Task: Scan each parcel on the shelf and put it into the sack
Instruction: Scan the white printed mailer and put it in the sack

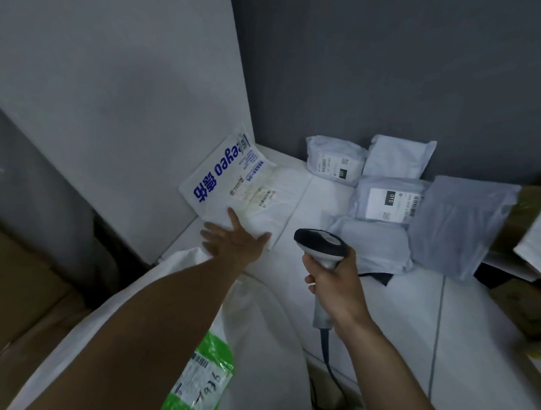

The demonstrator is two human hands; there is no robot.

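A flat white parcel with blue lettering [232,180] leans against the white side panel at the shelf's back left. My left hand [233,242] grips its near edge, thumb on top and fingers underneath. My right hand [334,284] holds a grey and black barcode scanner [322,243], its head aimed toward that parcel. Several grey mailer bags [386,199] lie at the back right of the white shelf [383,306]. The white sack [265,325] gapes open below my left arm, with a green parcel [201,378] inside it.
Brown cardboard boxes [12,315] stand at the lower left, and more boxes [530,277] crowd the right edge. A dark grey wall [397,70] backs the shelf. The scanner's cable [326,360] trails down past the sack's right side.
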